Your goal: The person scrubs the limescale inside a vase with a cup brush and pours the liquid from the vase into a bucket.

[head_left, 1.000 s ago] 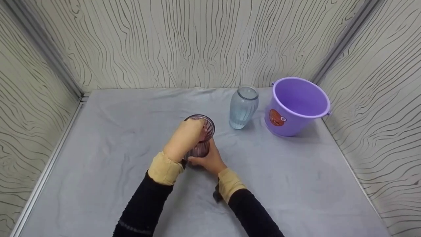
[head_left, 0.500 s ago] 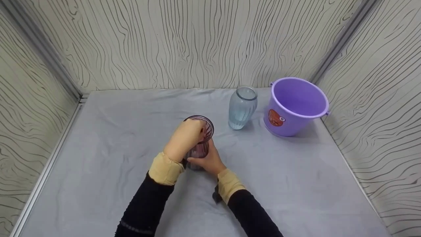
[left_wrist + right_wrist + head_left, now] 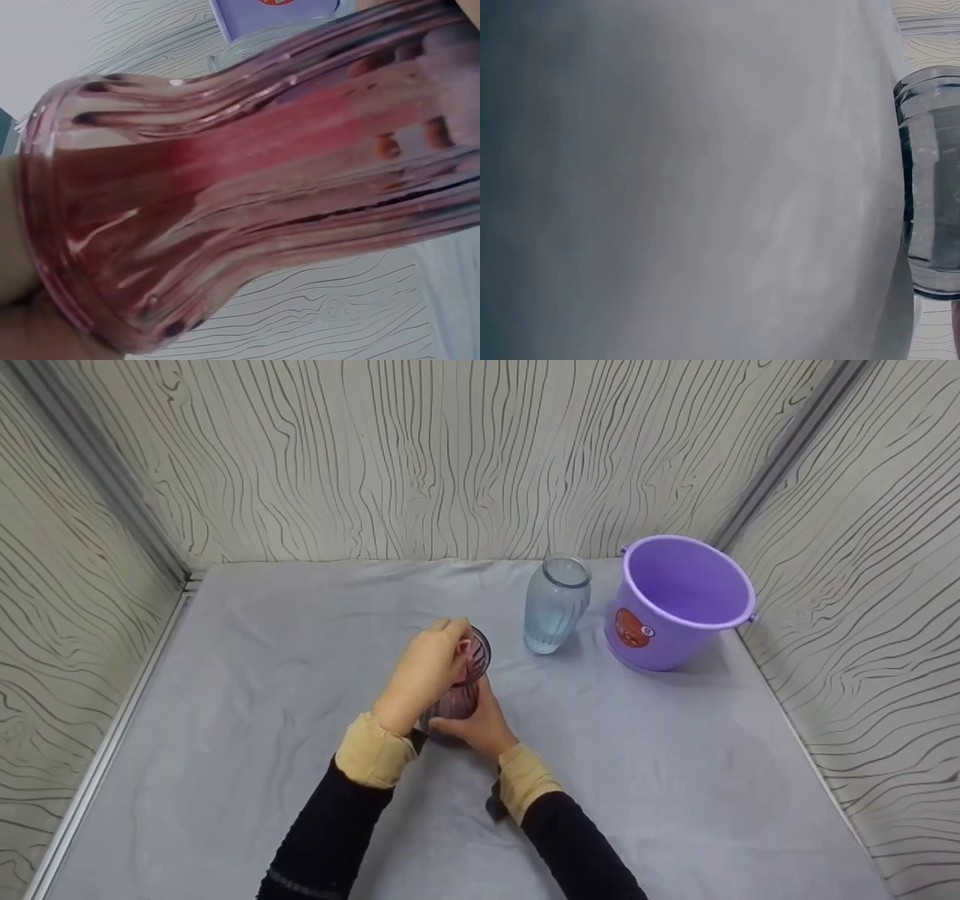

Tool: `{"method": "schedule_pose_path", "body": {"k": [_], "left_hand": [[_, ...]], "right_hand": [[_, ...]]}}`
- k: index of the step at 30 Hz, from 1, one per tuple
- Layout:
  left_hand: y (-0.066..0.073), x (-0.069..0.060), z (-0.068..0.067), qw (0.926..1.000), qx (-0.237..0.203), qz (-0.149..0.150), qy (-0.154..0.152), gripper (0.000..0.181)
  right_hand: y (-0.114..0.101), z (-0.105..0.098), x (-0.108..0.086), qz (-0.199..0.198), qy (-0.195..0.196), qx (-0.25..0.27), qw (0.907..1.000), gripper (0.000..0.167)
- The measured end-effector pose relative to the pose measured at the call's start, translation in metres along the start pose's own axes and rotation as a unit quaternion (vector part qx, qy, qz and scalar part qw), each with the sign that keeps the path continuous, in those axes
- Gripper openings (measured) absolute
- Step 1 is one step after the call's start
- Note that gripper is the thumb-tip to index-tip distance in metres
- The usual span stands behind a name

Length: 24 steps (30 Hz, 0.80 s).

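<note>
- Right hand [image 3: 481,726] wraps the ribbed purple glass vase [image 3: 456,703], presumably steadying it.
- Left hand [image 3: 424,669] seemingly pinches an elongated pink object [image 3: 300,133] reaching inside, probably for control.

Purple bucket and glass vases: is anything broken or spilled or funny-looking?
Nothing looks spilled or cracked. The blue glass vase and purple bucket stand upright. The left hand covers part of the purple glass vase, so I can't check there. The only untidy bit is the creased grey tablecloth.

The waisted pinkish-purple glass vase [image 3: 457,703] and tall pale-blue glass vase [image 3: 553,615] look glossy, ribbed; the round purple plastic bucket [image 3: 660,639], smooth; the flat grey cloth [image 3: 637,780], matt, wrinkled.
</note>
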<state>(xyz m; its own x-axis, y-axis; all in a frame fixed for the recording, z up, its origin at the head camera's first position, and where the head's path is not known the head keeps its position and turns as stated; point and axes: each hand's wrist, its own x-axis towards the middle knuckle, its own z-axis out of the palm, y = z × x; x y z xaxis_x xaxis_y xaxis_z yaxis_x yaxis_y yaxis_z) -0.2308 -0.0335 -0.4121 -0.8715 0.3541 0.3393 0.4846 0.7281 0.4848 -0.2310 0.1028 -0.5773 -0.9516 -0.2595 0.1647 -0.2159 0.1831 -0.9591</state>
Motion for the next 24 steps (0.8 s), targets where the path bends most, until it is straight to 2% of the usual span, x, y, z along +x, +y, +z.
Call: {"method": "schedule_pose_path", "body": {"k": [4, 8, 14, 19, 21, 24], "left_hand": [[-0.0005, -0.0017, 0.0011, 0.9996, -0.012, 0.013, 0.021, 0.013], [0.0005, -0.0027, 0.0012, 0.9996, -0.010, 0.020, 0.015, 0.017], [0.0033, 0.0006, -0.0013, 0.9996, 0.007, 0.017, -0.022, 0.015], [0.0034, 0.0047, -0.0061, 0.9975, 0.010, 0.011, -0.069, 0.018], [0.0019, 0.0052, -0.0072, 0.9965, 0.016, 0.020, -0.080, 0.018], [-0.0017, 0.0051, -0.0072, 0.9951, 0.021, 0.053, -0.081, 0.017]], "right_hand": [[-0.0019, -0.0012, 0.0001, 0.007, 0.003, 0.003, 1.0000, 0.112], [-0.0019, -0.0019, -0.0001, 0.013, 0.003, 0.007, 0.9999, 0.109], [-0.0003, -0.0018, -0.0005, 0.009, 0.001, 0.004, 1.0000, 0.108], [-0.0006, -0.0002, -0.0011, 0.017, 0.004, -0.003, 0.9998, 0.108], [-0.0010, 0.0003, -0.0012, 0.021, 0.005, -0.009, 0.9997, 0.109], [-0.0023, -0.0002, -0.0014, 0.030, 0.006, -0.012, 0.9995, 0.110]]}}
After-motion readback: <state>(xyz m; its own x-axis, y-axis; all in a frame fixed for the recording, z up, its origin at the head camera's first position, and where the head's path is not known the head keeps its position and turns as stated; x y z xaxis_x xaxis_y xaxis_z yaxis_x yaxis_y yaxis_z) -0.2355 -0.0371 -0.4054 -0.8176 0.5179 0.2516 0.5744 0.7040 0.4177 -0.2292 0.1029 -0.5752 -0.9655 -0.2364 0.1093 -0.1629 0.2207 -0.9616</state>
